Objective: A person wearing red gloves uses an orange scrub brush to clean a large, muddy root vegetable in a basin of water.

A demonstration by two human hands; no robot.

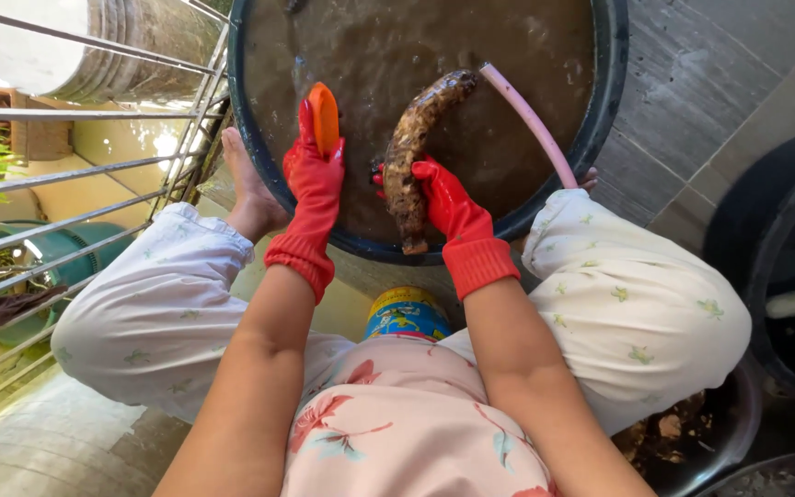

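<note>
Left hand: your left hand (313, 175) wears a red rubber glove with a ribbed cuff; its fingers are clamped around an orange brush (324, 115), a smooth rounded plastic shape held upright over the water.
Right hand: your right hand (443, 204), gloved the same way, is wrapped tight around the near half of a root (413, 152).
Root: long, slightly curved, knobbly and brown, wet and glossy at its far end; it lies aslant over the near edge of the basin, its near tip just above the rim, between your two hands.
Basin: a round dark basin (604, 101) with a thick smooth rim, filled with muddy brown water with a little froth.
Hose: a pale pink hose (531, 120), smooth and thin, runs from the right rim into the water, its end just beside the root's far tip.
Can: a blue and yellow tin can (407, 313) stands near you, between your knees, below the basin.
Floor: grey tiles to the right; a metal railing (94, 170) of thin bars on the left, with greenery beyond.
Other vessels: two dark tubs (766, 239) on the right edge, partly out of view.
Count: two gloves, one brush, one root, one hose, one can.
</note>
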